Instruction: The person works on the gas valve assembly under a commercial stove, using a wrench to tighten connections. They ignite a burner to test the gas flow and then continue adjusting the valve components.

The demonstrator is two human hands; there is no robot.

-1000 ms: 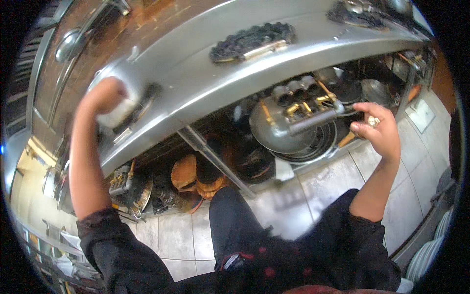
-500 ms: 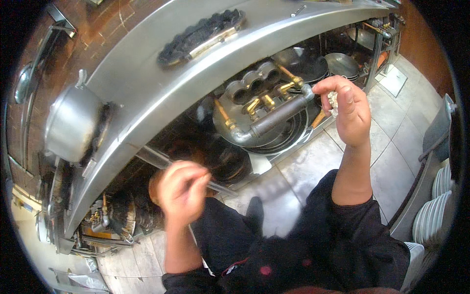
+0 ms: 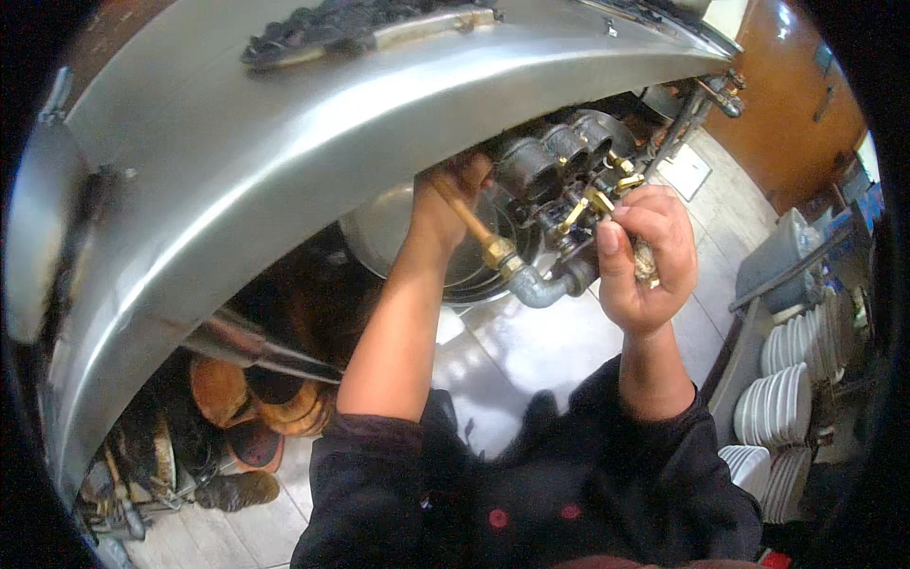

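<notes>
Beneath the counter's curved steel lip sits a burner assembly (image 3: 534,168) of dark cylinders, brass valves (image 3: 595,204) and a grey elbow pipe (image 3: 537,284). My left hand (image 3: 445,204) reaches behind its slanting copper pipe (image 3: 457,211), fingers curled and partly hidden by it and the burners; what they grip is unclear. My right hand (image 3: 645,261) is closed round a small crumpled pale wad (image 3: 646,270), its forefinger and thumb at the front brass valve. A wide metal pan (image 3: 374,237) lies behind my left forearm.
The steel counter (image 3: 256,190) carries a blackened grate (image 3: 332,28) and, far left, a pot (image 3: 43,228). Underneath are brown round items (image 3: 218,389) and a diagonal steel bar (image 3: 237,337). Stacked white plates (image 3: 768,408) stand on the right, near a grey bin (image 3: 768,256) and wooden door (image 3: 787,114).
My left hand has left the pot and moved right, under the counter to the burner assembly. My right hand has come in onto the brass valves. The view has shifted and turned.
</notes>
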